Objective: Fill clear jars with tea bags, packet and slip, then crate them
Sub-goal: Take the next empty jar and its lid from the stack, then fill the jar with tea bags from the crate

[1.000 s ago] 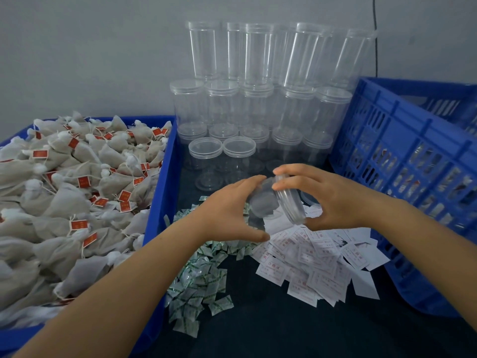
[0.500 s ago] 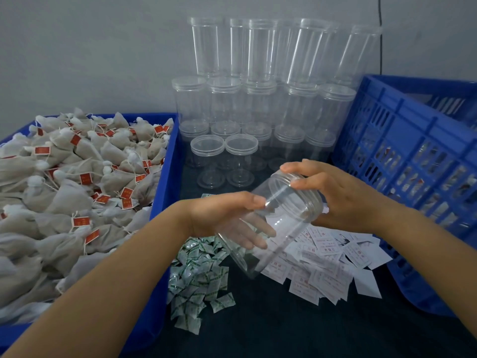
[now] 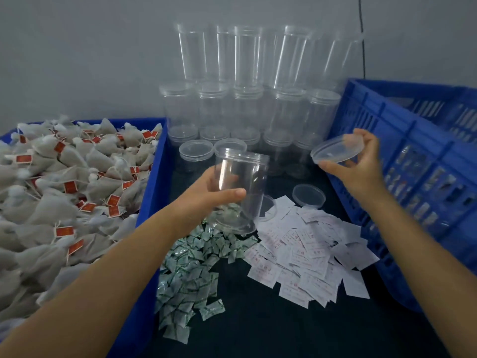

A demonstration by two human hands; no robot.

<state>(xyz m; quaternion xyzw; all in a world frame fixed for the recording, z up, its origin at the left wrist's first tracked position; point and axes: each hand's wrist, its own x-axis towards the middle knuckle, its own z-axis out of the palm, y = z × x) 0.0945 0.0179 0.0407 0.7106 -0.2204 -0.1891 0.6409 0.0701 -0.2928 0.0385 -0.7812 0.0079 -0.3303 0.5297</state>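
Head view: left hand [image 3: 206,195] gripping open clear jar [image 3: 238,187], fingers curled round its wall, held upright above green packets [image 3: 191,270] on dark worktop [image 3: 258,332]. Right hand [image 3: 361,166] pinching loose lid [image 3: 336,152] beside blue crate [image 3: 413,161]. Paper slips [image 3: 304,257] right of packets; tea bags [image 3: 51,192] heaped in left bin [image 3: 152,202].

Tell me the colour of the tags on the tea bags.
Red, on the tea bag tags; the head view shows them clearly.
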